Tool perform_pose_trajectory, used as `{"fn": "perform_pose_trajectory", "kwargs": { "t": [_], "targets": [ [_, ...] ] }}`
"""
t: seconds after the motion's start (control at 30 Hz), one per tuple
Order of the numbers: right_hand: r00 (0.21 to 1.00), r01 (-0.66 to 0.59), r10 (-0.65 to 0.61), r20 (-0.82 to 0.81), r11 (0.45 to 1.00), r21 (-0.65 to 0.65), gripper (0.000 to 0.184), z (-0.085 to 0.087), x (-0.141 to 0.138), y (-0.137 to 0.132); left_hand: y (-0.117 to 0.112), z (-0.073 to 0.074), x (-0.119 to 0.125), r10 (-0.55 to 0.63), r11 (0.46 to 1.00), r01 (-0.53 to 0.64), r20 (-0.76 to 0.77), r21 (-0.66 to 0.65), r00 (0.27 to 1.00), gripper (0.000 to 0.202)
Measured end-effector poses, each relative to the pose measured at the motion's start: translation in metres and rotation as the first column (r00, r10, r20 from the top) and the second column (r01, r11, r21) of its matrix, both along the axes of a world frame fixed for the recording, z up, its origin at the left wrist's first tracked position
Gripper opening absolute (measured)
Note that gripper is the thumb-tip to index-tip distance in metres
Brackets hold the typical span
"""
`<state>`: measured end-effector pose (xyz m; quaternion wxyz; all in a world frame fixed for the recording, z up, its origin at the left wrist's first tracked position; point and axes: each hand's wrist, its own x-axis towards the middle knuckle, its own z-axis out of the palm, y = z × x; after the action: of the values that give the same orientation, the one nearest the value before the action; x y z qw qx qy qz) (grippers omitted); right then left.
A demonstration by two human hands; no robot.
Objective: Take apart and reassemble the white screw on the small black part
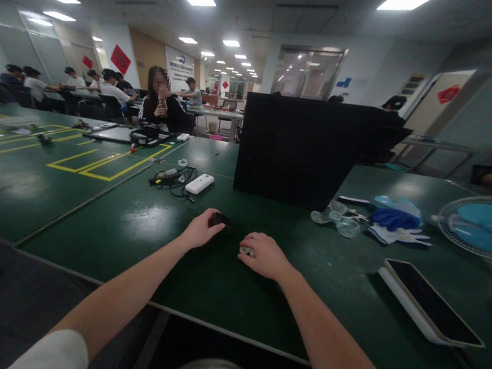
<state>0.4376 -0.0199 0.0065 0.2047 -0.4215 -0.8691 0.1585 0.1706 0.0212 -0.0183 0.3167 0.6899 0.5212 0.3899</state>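
Note:
Both my hands rest on the dark green table (143, 226) in front of me. My left hand (202, 229) is closed on a small black object (219, 219) that shows past its fingertips. A little to the right, my right hand (263, 254) is curled, knuckles up, over a small white object (246, 250) of which only an edge shows. The two hands lie a short gap apart, just in front of a black upright board (307, 150).
A white power bank (198, 184) and black cables (174, 177) lie at the left rear. Clear plastic cups (339, 220), blue and white gloves (395, 225), a blue fan (485, 226) and a dark-screened tablet (430, 301) are on the right. People sit at far tables.

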Motion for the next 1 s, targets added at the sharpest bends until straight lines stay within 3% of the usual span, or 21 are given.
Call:
{"fn": "perform_pose_trajectory", "kwargs": {
  "t": [0.13,0.3,0.43,0.57,0.8,1.0],
  "targets": [
    [0.996,0.022,-0.026,0.087,0.999,0.049,0.025,0.003,-0.011,-0.005,-0.007,0.000,0.001,-0.075,0.997,0.076,-0.108,0.006,0.991,0.047],
    [0.993,0.101,-0.093,-0.073,0.988,0.116,0.018,0.008,-0.016,-0.008,-0.015,-0.001,0.010,-0.129,0.990,0.136,-0.175,0.030,0.976,0.049],
    [0.983,0.062,-0.030,-0.182,0.983,0.171,0.015,0.014,-0.022,-0.012,-0.019,-0.004,0.017,-0.190,0.979,0.200,-0.166,0.042,0.968,0.052],
    [0.986,-0.013,0.046,-0.159,0.980,0.198,0.015,0.013,-0.029,-0.014,-0.024,-0.003,0.025,-0.249,0.965,0.258,-0.145,0.044,0.958,0.052],
    [0.992,-0.008,0.030,-0.126,0.984,0.175,0.018,0.008,-0.027,-0.011,-0.027,0.002,0.027,-0.286,0.957,0.289,-0.131,0.004,0.949,0.053],
    [0.996,0.010,-0.008,-0.091,1.000,0.023,0.026,0.024,0.008,-0.005,-0.026,0.002,0.026,-0.249,0.968,0.251,-0.132,-0.008,0.959,0.053]
  ]
}}
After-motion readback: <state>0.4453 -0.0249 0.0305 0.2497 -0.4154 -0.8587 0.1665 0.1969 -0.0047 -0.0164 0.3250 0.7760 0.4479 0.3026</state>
